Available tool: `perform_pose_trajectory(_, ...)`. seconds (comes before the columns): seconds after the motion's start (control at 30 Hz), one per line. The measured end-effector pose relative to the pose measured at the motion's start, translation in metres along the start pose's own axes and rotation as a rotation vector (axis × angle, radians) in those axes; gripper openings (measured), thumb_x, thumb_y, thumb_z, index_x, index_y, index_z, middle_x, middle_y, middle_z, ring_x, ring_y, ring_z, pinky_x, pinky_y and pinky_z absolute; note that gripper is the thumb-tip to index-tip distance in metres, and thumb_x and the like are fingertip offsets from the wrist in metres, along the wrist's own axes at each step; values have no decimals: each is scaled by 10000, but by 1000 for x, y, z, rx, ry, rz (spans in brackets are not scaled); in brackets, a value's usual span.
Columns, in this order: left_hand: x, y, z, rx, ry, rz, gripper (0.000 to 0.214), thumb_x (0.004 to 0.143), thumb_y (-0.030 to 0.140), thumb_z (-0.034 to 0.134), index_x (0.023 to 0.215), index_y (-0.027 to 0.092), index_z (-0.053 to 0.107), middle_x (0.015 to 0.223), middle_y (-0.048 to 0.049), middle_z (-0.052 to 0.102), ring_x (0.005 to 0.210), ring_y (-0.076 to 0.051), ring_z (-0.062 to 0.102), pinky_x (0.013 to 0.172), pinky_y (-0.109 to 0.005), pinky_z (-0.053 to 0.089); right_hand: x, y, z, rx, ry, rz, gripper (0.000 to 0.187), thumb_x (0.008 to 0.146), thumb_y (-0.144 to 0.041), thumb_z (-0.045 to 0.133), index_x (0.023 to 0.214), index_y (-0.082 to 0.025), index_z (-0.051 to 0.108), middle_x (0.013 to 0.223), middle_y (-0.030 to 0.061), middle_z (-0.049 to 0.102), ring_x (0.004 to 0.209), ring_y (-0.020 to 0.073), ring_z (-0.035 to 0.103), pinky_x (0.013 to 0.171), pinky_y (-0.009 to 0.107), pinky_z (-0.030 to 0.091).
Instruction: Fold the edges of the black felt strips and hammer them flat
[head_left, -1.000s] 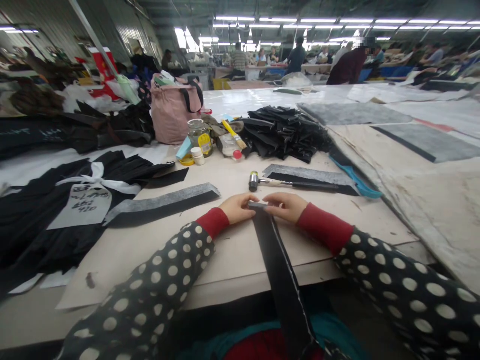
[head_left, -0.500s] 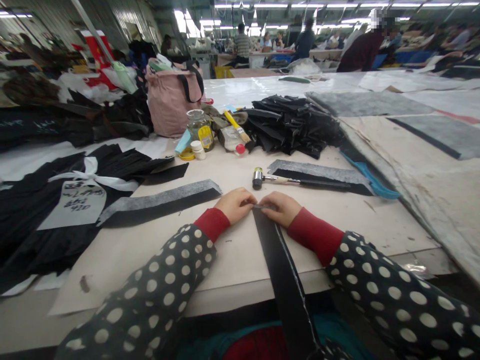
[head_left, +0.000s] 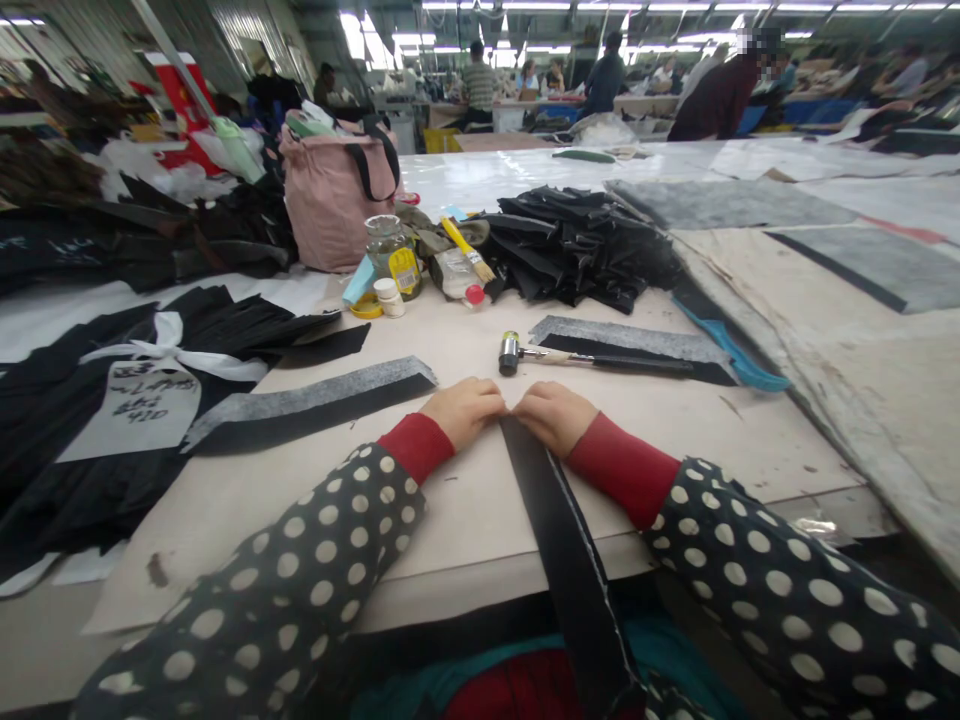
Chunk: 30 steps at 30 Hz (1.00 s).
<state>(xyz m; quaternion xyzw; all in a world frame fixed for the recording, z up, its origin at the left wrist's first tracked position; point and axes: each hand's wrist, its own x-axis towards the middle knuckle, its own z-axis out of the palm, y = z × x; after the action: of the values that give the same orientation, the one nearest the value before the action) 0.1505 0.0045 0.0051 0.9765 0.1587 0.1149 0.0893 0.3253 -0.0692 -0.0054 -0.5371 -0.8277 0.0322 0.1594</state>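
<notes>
Black strip (head_left: 551,540), seen from the head camera, lies with its far end on the pale board (head_left: 446,535) and runs back over the table edge to the person's lap. Principal risk: misalignment of the far end. Weight or drag on the lap portion could pull it askew, as could uneven pressure between the two hands. Secondary risk: the hammer (head_left: 508,353) lies just beyond the fingers, and a forward push could knock it. A dotted sleeve (head_left: 322,555) could also catch the loose grey-and-black piece (head_left: 319,402) on the left, though it lies apart from the arm at present.

Pose: both forearms angle inward from wide elbows, the wrists low near the board. Left hand (head_left: 466,408) and right hand (head_left: 556,412) meet nearly tip to tip, backs upward. Fingers of both are bent and closed on the strip's far end, apparently pinching it; the thumbs are largely hidden, so firmness of hold cannot be confirmed.
</notes>
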Motion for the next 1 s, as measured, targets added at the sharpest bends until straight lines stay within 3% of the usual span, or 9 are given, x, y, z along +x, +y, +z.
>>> perform_pose_trajectory(0.13, -7, -2, -4, 111, -46, 71, 250, 837, 161, 365, 934, 176, 595, 961, -64, 559, 860, -169, 465, 774, -284, 403, 0, -10, -6, -204, -97, -34, 218, 830, -153, 382, 868, -142, 596, 866, 77, 550, 787, 167, 446, 702, 280, 364)
perform_pose_trajectory(0.3, -15, -9, -8, 82, -23, 17, 235, 811, 119, 387, 876, 169, 608, 939, -58, 566, 849, -160, 479, 780, -287, 413, -1, -18, -12, -291, -142, -42, 216, 828, -147, 369, 826, -144, 585, 853, 74, 551, 772, 171, 445, 663, 278, 360)
perform_pose_trajectory(0.37, -13, -8, -9, 38, 57, -25, 226, 796, 96, 390, 835, 148, 606, 903, -65, 570, 839, -160, 490, 783, -295, 418, -1, -19, -11, -283, -135, -32, 210, 819, -145, 378, 814, -144, 588, 847, 77, 554, 772, 172, 448, 667, 279, 363)
perform_pose_trajectory(0.47, -6, 5, -5, -30, 239, -79, 231, 795, 93, 385, 944, 122, 559, 936, -78, 567, 894, -165, 491, 830, -310, 410, -1, -18, -8, -258, -98, -33, 213, 806, -148, 386, 799, -134, 599, 846, 90, 557, 773, 181, 457, 681, 295, 376)
perform_pose_trajectory(0.53, 0, 17, 1, -74, 261, -93, 281, 785, 90, 406, 1050, 113, 496, 986, -82, 557, 929, -165, 487, 857, -313, 405, 0, -15, -7, -196, -59, -30, 215, 798, -163, 400, 819, -119, 609, 853, 106, 561, 790, 191, 469, 709, 315, 388)
perform_pose_trajectory(0.63, 4, 31, 9, -94, 155, -157, 333, 766, 88, 442, 1098, 109, 452, 989, -81, 555, 907, -169, 500, 846, -320, 420, -3, -2, -8, 54, -19, -12, 229, 789, -174, 422, 898, -110, 614, 862, 105, 579, 828, 180, 500, 767, 314, 400)
perform_pose_trajectory(0.77, 4, 34, 12, -60, 80, -218, 322, 778, 102, 452, 1100, 111, 454, 978, -77, 553, 898, -174, 500, 843, -326, 419, -15, 20, -14, 402, 70, 206, 246, 778, -206, 446, 951, -123, 600, 887, 78, 607, 793, 143, 545, 733, 278, 432)
perform_pose_trajectory(0.83, 4, 33, 11, -44, 67, -193, 284, 787, 104, 442, 1068, 120, 481, 975, -73, 554, 898, -173, 495, 846, -323, 413, -21, 25, -15, 454, 105, 265, 236, 763, -231, 468, 925, -131, 608, 862, 68, 610, 749, 138, 547, 688, 272, 440)
perform_pose_trajectory(1.0, 3, 31, 10, -33, 73, -123, 215, 808, 112, 403, 975, 138, 535, 940, -67, 556, 883, -165, 488, 830, -309, 412, -26, 18, -15, 432, 116, 178, 195, 734, -237, 504, 854, -139, 622, 748, 43, 574, 622, 111, 508, 576, 240, 423)
